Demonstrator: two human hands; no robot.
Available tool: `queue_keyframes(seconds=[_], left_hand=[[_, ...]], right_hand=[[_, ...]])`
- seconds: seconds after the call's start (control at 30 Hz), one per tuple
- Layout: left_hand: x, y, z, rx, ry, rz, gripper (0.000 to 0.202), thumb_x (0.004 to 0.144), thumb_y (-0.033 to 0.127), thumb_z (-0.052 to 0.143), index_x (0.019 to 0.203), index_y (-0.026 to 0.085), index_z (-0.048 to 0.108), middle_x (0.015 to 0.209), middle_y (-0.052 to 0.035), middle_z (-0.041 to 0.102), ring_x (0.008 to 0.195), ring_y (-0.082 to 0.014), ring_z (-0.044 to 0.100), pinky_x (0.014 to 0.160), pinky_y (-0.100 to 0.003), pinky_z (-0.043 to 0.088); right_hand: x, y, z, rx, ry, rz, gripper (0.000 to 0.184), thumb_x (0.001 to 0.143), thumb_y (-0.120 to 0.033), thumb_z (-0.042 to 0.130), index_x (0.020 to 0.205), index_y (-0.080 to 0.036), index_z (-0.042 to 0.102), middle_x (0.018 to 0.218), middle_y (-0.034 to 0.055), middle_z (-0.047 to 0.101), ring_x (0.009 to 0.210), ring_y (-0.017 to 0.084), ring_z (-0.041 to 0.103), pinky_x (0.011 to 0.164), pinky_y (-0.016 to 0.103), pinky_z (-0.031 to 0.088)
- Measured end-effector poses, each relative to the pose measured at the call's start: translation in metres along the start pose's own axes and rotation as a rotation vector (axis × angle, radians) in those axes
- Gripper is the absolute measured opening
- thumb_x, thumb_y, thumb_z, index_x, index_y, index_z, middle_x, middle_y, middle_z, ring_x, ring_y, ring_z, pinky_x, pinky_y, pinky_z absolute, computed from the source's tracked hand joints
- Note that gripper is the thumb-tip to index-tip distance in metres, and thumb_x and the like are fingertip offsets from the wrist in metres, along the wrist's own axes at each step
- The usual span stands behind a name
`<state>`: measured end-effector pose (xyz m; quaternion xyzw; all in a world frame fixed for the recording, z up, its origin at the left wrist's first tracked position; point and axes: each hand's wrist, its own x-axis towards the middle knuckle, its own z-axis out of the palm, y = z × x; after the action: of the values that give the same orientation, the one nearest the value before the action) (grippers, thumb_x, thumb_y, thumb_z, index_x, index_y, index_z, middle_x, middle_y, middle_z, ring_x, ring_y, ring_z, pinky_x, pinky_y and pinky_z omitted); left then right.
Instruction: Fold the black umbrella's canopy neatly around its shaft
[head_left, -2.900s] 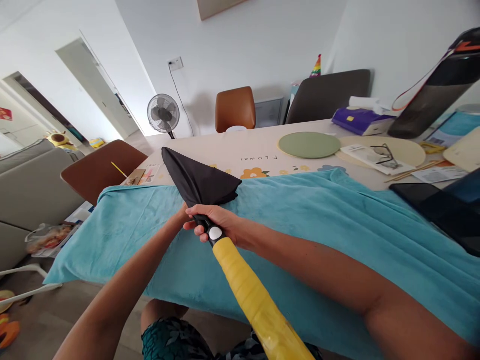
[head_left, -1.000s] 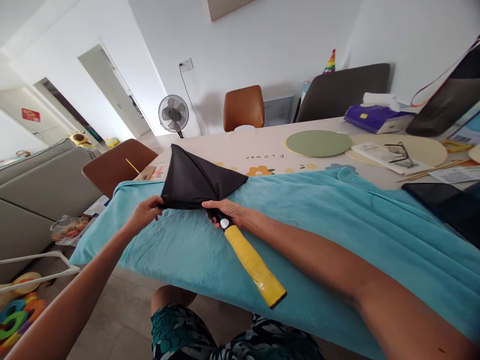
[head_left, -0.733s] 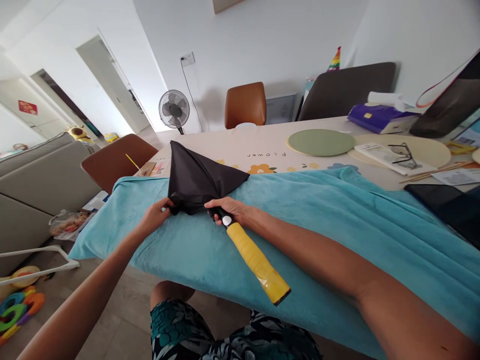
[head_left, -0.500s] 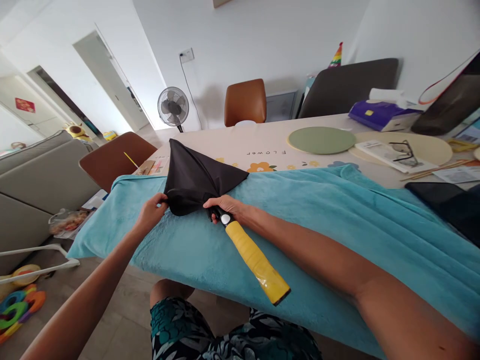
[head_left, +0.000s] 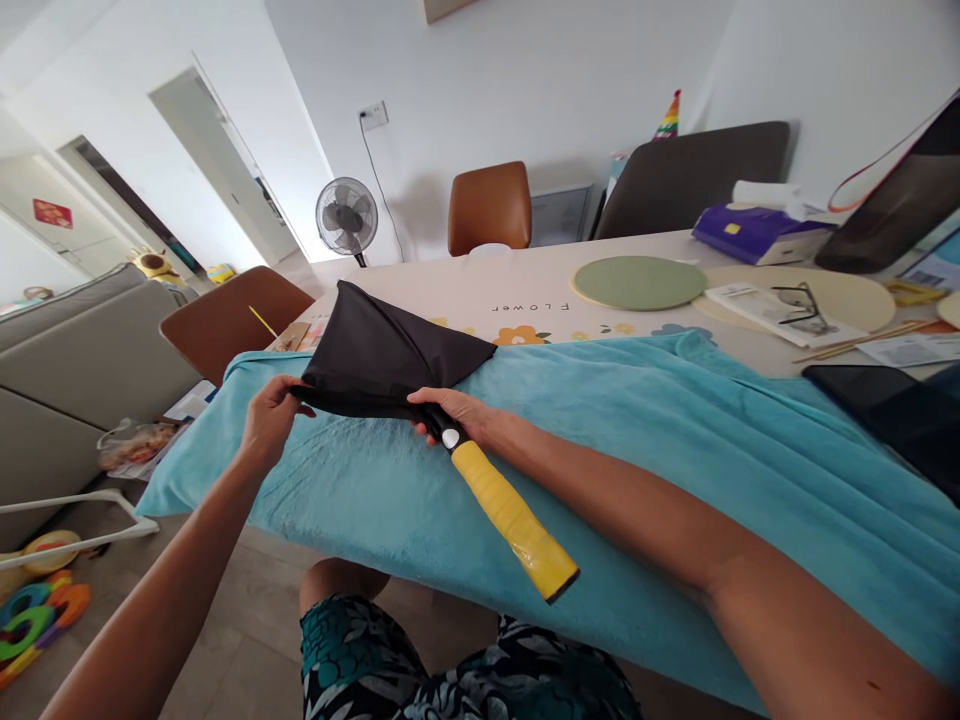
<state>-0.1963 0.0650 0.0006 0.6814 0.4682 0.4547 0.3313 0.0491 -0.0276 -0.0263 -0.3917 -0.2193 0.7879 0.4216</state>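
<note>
A folded black umbrella with a yellow handle lies on a turquoise towel spread over the table. My right hand is closed around the umbrella's black shaft just above the white button. My left hand pinches the lower left edge of the black canopy and holds it stretched out to the left. The handle points toward me, past the table's near edge.
Behind the towel the table holds a green round mat, papers with glasses, a purple tissue box and a dark tablet. Brown chairs stand around; a fan, a grey sofa and floor toys are left.
The umbrella was held up, then laid on the towel. My left hand took the canopy's edge and has now pulled it further left, spreading the fabric. My right hand keeps its grip.
</note>
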Motion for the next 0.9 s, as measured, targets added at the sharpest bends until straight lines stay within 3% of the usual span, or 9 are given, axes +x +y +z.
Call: queue_keyframes(seconds=[0.13,0.27,0.37,0.47,0.53,0.6,0.67,0.7,0.9], left_hand=[[0.000,-0.017,-0.010,0.155,-0.112,-0.038,0.011,0.063,0.029,0.050,0.068,0.020,0.053,0.060,0.0035,0.054,0.057,-0.0129,0.053,0.060,-0.027,0.047],[-0.005,-0.034,-0.019,0.412,-0.207,0.045,0.014,0.065,0.028,0.043,0.069,0.022,0.055,0.066,0.0018,0.058,0.066,-0.0155,0.055,0.068,-0.028,0.044],[-0.007,-0.039,-0.018,0.527,-0.280,0.115,0.017,0.063,0.026,0.040,0.067,0.022,0.056,0.070,0.0005,0.060,0.070,-0.0165,0.054,0.071,-0.028,0.042],[-0.005,-0.039,-0.017,0.554,-0.338,0.059,0.017,0.062,0.024,0.039,0.065,0.022,0.056,0.065,0.0007,0.060,0.067,-0.0170,0.055,0.067,-0.028,0.042],[-0.001,-0.034,-0.019,0.575,-0.228,0.008,0.020,0.063,0.022,0.039,0.066,0.022,0.058,0.063,0.0008,0.059,0.064,-0.0170,0.055,0.065,-0.027,0.041],[0.002,-0.021,-0.018,0.580,0.024,0.015,0.022,0.066,0.021,0.039,0.071,0.021,0.060,0.066,0.0003,0.060,0.064,-0.0166,0.055,0.064,-0.027,0.042],[0.005,-0.005,-0.010,0.539,0.233,0.086,0.021,0.070,0.021,0.040,0.077,0.021,0.060,0.075,-0.0006,0.061,0.070,-0.0160,0.056,0.067,-0.027,0.043],[0.006,0.003,-0.002,0.506,0.239,0.145,0.020,0.071,0.021,0.042,0.079,0.020,0.060,0.080,-0.0010,0.062,0.076,-0.0160,0.057,0.071,-0.027,0.043],[0.008,0.016,0.072,0.396,-0.160,0.111,0.028,0.075,0.019,0.043,0.100,0.016,0.055,0.107,-0.0079,0.061,0.101,-0.0191,0.055,0.088,-0.033,0.043]], right_hand=[[-0.003,-0.006,-0.003,-0.029,-0.024,0.028,0.014,0.081,-0.024,0.054,0.073,-0.016,0.044,0.052,-0.0030,0.051,0.042,0.009,0.051,0.035,0.018,0.045],[-0.002,-0.007,-0.003,-0.060,-0.012,0.064,0.018,0.079,-0.019,0.054,0.069,-0.018,0.039,0.049,-0.0039,0.049,0.041,0.009,0.048,0.034,0.017,0.042],[0.000,-0.005,-0.004,-0.064,-0.010,0.070,0.021,0.077,-0.016,0.055,0.066,-0.019,0.037,0.048,-0.0044,0.048,0.039,0.008,0.046,0.033,0.017,0.041],[0.002,-0.003,-0.004,-0.048,-0.002,0.044,0.024,0.075,-0.015,0.058,0.064,-0.019,0.037,0.046,-0.0055,0.045,0.039,0.007,0.044,0.032,0.016,0.039],[0.001,-0.003,-0.002,-0.068,0.021,0.039,0.025,0.076,-0.014,0.058,0.063,-0.018,0.037,0.043,-0.0060,0.043,0.038,0.007,0.043,0.031,0.015,0.038],[-0.001,-0.004,0.001,-0.116,0.054,0.043,0.023,0.076,-0.014,0.058,0.063,-0.018,0.039,0.042,-0.0053,0.045,0.037,0.007,0.043,0.031,0.016,0.039],[-0.004,-0.005,0.005,-0.179,0.110,0.055,0.020,0.076,-0.015,0.059,0.065,-0.018,0.041,0.043,-0.0040,0.048,0.035,0.008,0.044,0.031,0.017,0.040],[-0.006,-0.005,0.008,-0.210,0.140,0.061,0.019,0.075,-0.015,0.059,0.066,-0.017,0.043,0.043,-0.0032,0.049,0.035,0.009,0.045,0.031,0.018,0.041],[-0.020,-0.014,0.021,-0.179,0.127,0.041,0.014,0.075,-0.015,0.058,0.068,-0.016,0.046,0.048,-0.0008,0.054,0.036,0.009,0.048,0.030,0.018,0.041]])
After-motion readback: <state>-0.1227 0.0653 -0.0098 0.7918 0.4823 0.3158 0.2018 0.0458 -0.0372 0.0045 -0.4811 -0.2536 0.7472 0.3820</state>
